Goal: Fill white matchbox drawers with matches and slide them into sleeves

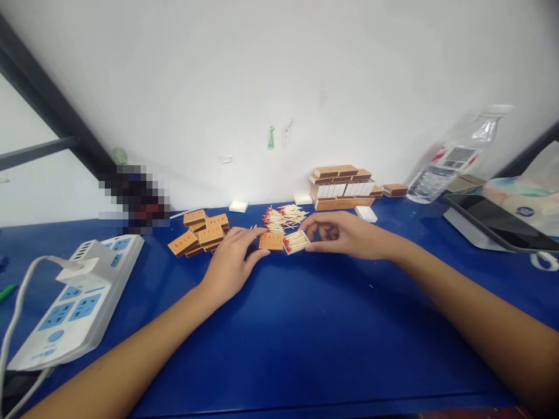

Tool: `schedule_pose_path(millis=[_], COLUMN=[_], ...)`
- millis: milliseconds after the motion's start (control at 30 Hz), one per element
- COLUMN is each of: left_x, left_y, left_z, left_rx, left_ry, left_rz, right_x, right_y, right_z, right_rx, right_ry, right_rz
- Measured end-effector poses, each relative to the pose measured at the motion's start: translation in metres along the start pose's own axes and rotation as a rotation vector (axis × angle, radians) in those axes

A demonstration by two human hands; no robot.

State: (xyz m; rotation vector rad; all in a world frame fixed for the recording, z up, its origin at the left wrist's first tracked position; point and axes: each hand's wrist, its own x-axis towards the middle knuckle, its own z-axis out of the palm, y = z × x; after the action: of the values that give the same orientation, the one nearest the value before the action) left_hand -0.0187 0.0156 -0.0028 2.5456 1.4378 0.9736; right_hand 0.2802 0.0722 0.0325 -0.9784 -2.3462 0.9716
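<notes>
My left hand [233,256] grips an orange matchbox sleeve [271,241] at its left end, thumb on the near side and fingers on the far side. Just right of the sleeve is a white matchbox tray [296,242] filled with red-tipped matches. My right hand [338,233] pinches that tray at its right end, with the other fingers curled. Tray and sleeve lie end to end; whether the tray's edge is inside the sleeve I cannot tell. Behind them spreads a loose pile of matches [279,218]. A heap of orange matchboxes [211,234] lies left of my left hand.
Stacked matchboxes [343,202] stand against the wall, with white trays [365,214] nearby. At right are a leaning plastic bottle [454,157], a phone [502,218] and a tissue pack [524,192]. A white power strip [82,308] with a cable occupies the left of the blue table [297,343].
</notes>
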Motion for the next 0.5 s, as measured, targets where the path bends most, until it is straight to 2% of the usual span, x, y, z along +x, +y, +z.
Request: schedule_pose_path(millis=[500], left_x=[0.0039], left_y=[0.0071], left_z=[-0.0035], left_rx=[-0.170], left_ry=[0.006], left_rz=[-0.076], right_x=[-0.0015], right_y=[-0.0062], right_z=[0.0000], right_rx=[-0.019], right_ry=[0.114], right_rz=[-0.029])
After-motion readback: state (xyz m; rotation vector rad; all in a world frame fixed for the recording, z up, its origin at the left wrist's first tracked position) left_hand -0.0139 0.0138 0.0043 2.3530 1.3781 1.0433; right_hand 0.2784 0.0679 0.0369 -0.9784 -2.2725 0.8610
